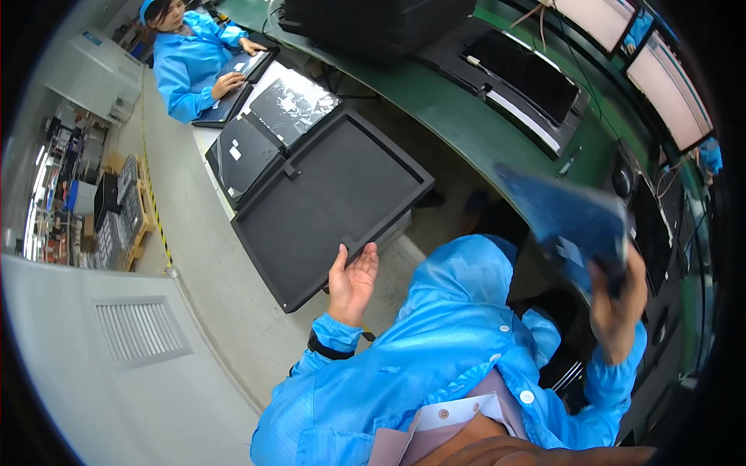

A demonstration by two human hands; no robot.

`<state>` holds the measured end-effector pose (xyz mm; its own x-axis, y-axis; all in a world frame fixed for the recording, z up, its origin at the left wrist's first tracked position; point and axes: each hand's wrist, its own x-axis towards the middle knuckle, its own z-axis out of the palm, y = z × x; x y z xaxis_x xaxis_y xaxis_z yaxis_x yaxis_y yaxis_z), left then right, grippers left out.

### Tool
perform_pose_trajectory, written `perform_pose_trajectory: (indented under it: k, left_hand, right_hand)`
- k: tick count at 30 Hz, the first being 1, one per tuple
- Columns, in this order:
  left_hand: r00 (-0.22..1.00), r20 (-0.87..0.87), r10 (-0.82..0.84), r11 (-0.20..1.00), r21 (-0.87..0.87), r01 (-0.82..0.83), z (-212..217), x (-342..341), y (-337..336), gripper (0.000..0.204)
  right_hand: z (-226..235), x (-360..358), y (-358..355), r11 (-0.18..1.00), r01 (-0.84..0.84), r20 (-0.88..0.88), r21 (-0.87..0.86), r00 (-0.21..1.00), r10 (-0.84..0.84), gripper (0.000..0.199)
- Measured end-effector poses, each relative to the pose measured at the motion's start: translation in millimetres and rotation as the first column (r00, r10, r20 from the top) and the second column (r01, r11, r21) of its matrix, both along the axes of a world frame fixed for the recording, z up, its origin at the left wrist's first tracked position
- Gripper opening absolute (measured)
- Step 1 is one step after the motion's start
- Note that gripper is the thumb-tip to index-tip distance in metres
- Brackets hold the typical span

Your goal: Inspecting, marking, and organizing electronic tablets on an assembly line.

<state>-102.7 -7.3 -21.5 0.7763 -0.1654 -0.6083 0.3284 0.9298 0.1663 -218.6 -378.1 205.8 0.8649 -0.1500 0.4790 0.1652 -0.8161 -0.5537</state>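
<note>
Gripping blue sheet (pixel 571 221) in right hand (pixel 618 299) | left hand (pixel 353 281) touching black tray (pixel 326 198)

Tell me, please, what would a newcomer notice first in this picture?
First, the large black tray in the middle, its near edge at the person's open left hand. Next, at right, the right hand lifts a blue bag. At top left, a co-worker in a blue coat works on dark panels.

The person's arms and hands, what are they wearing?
Both arms are covered by long, shiny bright blue coat sleeves. The left sleeve ends in a gathered cuff with a dark band just below it. The right sleeve has a gathered cuff too. The coat shows white snap buttons. The left hand and right hand are bare, with no gloves.
</note>
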Motion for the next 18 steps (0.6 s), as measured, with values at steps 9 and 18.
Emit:
perform_pose_trajectory:
  k: [9,18]
  left_hand:
    - [1.0,0.017,0.017,1.0,-0.025,-0.017,-13.4,8.2,2.2,0.051]
    - [0.999,0.033,-0.015,0.995,-0.101,0.019,-11.3,10.0,8.5,0.052]
  right_hand:
    - [-98.7,296.7,145.5,0.678,0.012,-0.516,0.735,0.658,0.548,0.053]
    - [-179.7,308.5,168.2,0.846,-0.533,-0.173,-0.021,0.835,0.522,0.044]
